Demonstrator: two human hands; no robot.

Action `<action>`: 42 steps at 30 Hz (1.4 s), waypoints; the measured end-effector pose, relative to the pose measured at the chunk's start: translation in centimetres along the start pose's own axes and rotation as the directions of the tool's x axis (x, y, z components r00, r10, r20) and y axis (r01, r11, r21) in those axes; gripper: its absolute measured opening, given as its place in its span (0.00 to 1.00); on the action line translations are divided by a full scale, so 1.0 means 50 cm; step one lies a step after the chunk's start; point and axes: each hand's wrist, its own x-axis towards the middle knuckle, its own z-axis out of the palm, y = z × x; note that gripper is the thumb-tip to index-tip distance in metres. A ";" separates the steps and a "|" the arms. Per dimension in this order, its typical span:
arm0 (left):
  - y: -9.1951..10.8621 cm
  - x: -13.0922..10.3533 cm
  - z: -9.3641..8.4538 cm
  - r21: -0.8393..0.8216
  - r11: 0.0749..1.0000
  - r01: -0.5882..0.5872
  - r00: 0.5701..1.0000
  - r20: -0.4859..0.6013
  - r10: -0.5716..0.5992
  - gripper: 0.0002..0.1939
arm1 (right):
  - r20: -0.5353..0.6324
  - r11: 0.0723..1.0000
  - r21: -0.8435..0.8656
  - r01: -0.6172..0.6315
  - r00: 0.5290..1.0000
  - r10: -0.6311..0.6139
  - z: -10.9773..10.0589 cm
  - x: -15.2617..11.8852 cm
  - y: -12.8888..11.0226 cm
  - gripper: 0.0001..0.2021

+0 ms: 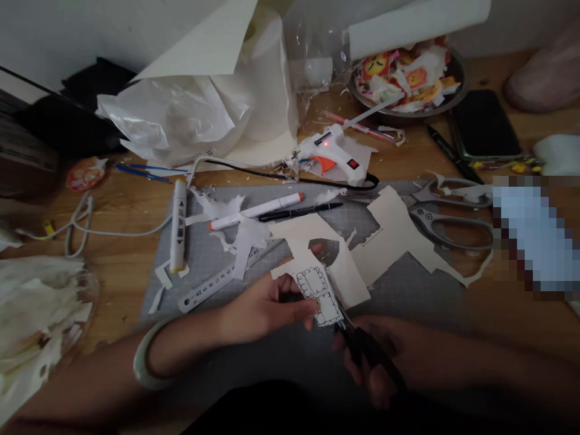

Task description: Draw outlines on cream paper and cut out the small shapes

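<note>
My left hand [267, 309] pinches paper [290, 267], outlines [313, 282] drawn but still joined; at four o'clock my right hand [410, 344] grips scissors [356, 345]

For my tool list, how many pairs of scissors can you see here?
2: black-handled scissors in the right hand, and grey-handled scissors at the right edge of the cutting mat. More could be hidden.
</note>
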 end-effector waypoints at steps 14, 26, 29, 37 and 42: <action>0.007 -0.001 0.000 0.061 0.998 0.022 1.000 0.012 -0.023 0.16 | -0.040 0.996 -0.087 -0.026 0.999 0.023 -0.003 0.001 0.018 0.11; -0.006 -0.004 -0.005 0.049 0.999 0.017 1.000 -0.011 -0.016 0.11 | -0.016 0.952 -0.306 0.011 1.000 -0.016 0.023 -0.029 -0.033 0.30; -0.005 -0.005 -0.005 0.123 0.991 0.048 0.999 0.019 -0.051 0.13 | 0.055 0.953 -0.299 0.054 0.998 -0.039 0.011 -0.028 -0.026 0.36; -0.014 -0.004 -0.009 0.174 0.983 0.051 0.991 0.111 -0.071 0.09 | 0.172 0.980 -0.079 0.185 0.970 -0.169 -0.022 0.000 0.021 0.39; -0.012 -0.004 -0.006 0.185 0.981 0.056 0.992 0.103 -0.076 0.12 | 0.113 0.982 -0.143 0.125 0.988 -0.109 -0.015 -0.009 0.015 0.38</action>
